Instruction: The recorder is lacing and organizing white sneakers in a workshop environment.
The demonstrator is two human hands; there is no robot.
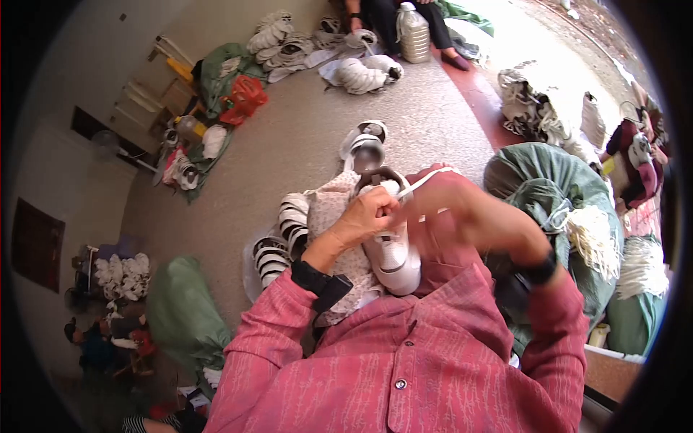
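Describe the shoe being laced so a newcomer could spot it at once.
Start at the person's lap, above the pink shirt. There the white sneaker lies on patterned cloth, toe toward the wearer, with the left hand on it and the right hand pulling a white lace. Unlike the stacked shoes on the floor, it is being handled.

An informal shoe-finishing workshop on a bare concrete floor (289, 144): heaps of white shoes (285, 43) lie far left, bundles of white laces (595, 238) spill over green sacks (548, 187) at right, and another seated person (404, 18) works far off.
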